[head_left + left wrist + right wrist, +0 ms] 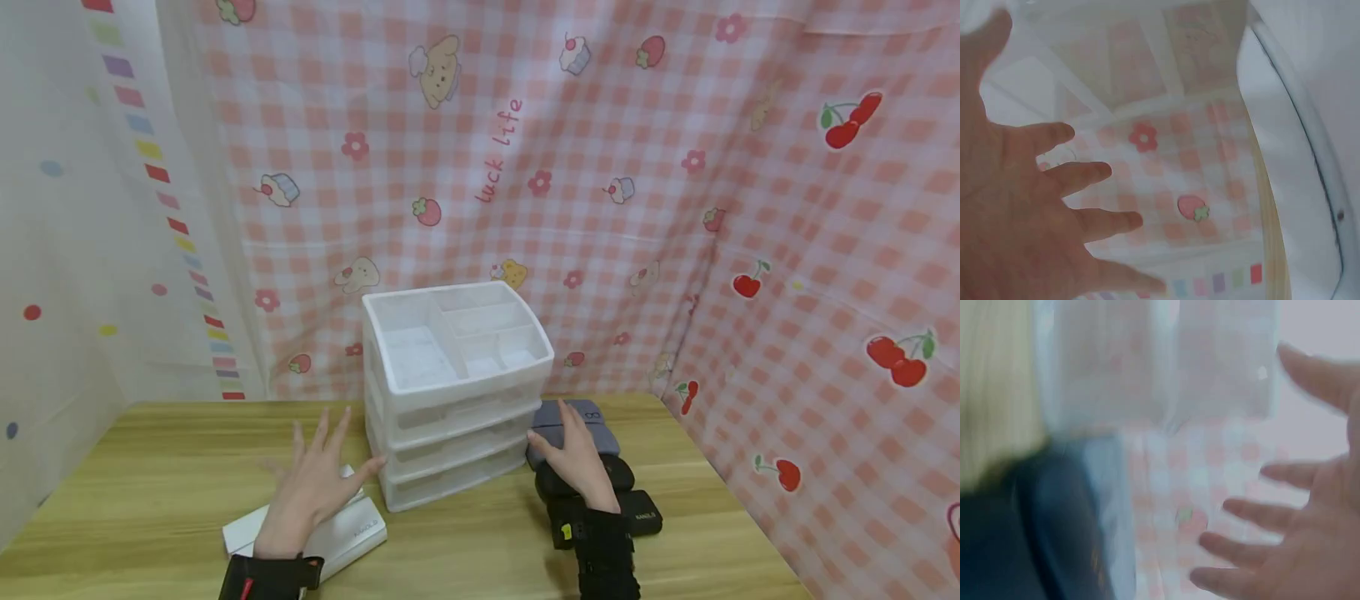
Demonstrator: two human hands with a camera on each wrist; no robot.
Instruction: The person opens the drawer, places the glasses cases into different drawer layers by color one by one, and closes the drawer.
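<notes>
On the wooden table [150,467], spread left hand [315,483] and right hand [573,454] flanked the drawer organizer [453,392], thumbs nearest.

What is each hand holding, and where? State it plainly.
Nothing is held. The left hand hovers spread over the white case; the right hand lies open on the grey case.

Translucent white plastic drawer organiser [453,392]: smooth, semi-gloss walls and drawer fronts. Light wooden tabletop [150,483]: straight-grained, with a smooth satin finish. White rectangular case [345,533]: smooth, slightly glossy surface, plastic by its look. Grey padded pouch [558,421]: matt, cloth-like. Black oval case [618,475] and flat black rectangular case [643,512]: matt, dark surfaces; material cannot be told. Pink checked backdrop cloth [600,167]: thin, matt printed fabric with soft folds.
</notes>
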